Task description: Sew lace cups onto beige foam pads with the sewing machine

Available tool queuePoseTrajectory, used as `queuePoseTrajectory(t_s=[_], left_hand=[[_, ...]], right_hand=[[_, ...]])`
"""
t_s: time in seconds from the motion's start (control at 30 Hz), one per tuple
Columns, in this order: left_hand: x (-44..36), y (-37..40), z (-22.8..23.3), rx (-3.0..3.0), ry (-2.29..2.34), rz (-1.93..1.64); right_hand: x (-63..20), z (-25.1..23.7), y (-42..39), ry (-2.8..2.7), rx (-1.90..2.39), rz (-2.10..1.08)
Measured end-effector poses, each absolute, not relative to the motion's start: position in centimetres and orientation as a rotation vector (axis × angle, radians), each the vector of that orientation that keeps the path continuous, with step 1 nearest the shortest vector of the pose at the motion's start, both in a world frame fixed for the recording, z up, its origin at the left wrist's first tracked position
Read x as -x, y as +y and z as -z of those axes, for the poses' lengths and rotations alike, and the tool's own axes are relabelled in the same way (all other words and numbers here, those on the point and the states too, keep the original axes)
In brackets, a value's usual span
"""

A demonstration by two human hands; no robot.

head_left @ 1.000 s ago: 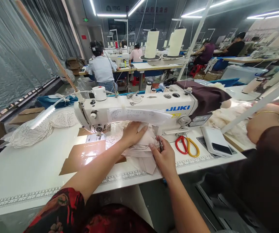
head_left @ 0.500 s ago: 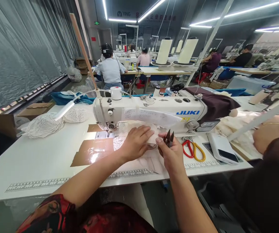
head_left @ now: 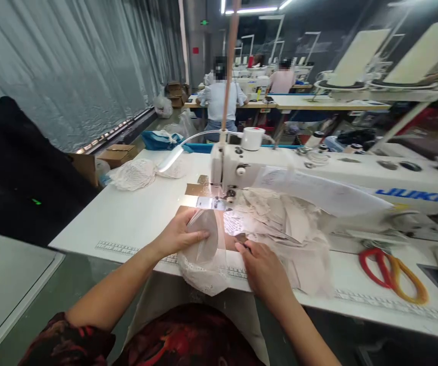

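Note:
In the head view, my left hand (head_left: pixel 178 234) is closed on a sheer beige fabric piece (head_left: pixel 208 246), thumb on top, just in front of the needle area. Lacy white trim (head_left: pixel 203 277) on this piece hangs over the table's front edge. My right hand (head_left: pixel 266 267) is wrapped round dark thread snips (head_left: pixel 242 238), their blades pointing toward the fabric and mostly hidden. Beside it lies a heap of beige fabric pieces (head_left: pixel 298 229). Behind both hands stands a white sewing machine (head_left: pixel 280 165), its lamp lighting the needle plate (head_left: pixel 209 203).
Red- and yellow-handled scissors (head_left: pixel 392 274) lie at the right. White lace pieces (head_left: pixel 133 175) rest on the far left of the table (head_left: pixel 146 213). A thin upright rod (head_left: pixel 229 71) rises by the machine head. Other people (head_left: pixel 221 99) sit at machines beyond.
My view has swung left. My left hand has moved from the fabric by the machine arm to hold a piece before the needle. The snips have turned from pointing up to pointing forward-left.

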State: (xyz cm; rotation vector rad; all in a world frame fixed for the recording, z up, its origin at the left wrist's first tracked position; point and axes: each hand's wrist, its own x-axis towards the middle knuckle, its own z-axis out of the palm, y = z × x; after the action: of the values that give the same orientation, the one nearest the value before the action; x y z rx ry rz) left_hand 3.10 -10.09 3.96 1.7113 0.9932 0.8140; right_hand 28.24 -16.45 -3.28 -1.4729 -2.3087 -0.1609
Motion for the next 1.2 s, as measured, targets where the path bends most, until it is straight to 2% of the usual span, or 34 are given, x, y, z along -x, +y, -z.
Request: queuePoseTrajectory(t_s=[0.07, 0.13, 0.4, 0.6, 0.73, 0.9, 1.03, 1.1, 1.2], left_hand=[[-1.6, -9.6, -2.8, -1.626, 1.009, -0.79], [-0.5, -9.6, -2.0, -1.611, 1.035, -0.783], [0.6, -10.6, -1.4, -1.795, 0.94, -0.832], [3.1, -10.5, -0.9, -1.765, 0.944, -1.054], [4.7, -10.0, -1.2, -1.921, 0.787, -1.042], [6.6, -9.4, -1.4, -1.649, 0.843, -1.036], [9.7, -7.8, -1.4, -1.322, 1.045, -0.949], [11.5, -6.6, -1.7, -1.409, 1.216, -0.872], [13.9, -5.1, -2.6, -1.865, 1.693, -0.718]], right_hand=[[-28.1, 3.7, -16.0, -2.266, 1.42, 0.299], [-27.7, 3.1, -15.9, -2.203, 1.367, 0.26], [-19.4, -1.8, -14.0, -1.757, 1.296, -0.821], [-16.1, -2.7, -11.6, -1.82, 1.134, -1.114], [-15.1, -2.5, -10.9, -1.855, 1.105, -1.336], [-15.2, -1.0, -10.8, -1.462, 1.139, -1.496], [-16.2, -0.3, -11.3, -1.163, 1.331, -1.364], [-16.7, -0.4, -11.9, -1.056, 1.367, -1.355], [-18.3, -1.8, -14.1, -0.884, 1.365, -1.382]])
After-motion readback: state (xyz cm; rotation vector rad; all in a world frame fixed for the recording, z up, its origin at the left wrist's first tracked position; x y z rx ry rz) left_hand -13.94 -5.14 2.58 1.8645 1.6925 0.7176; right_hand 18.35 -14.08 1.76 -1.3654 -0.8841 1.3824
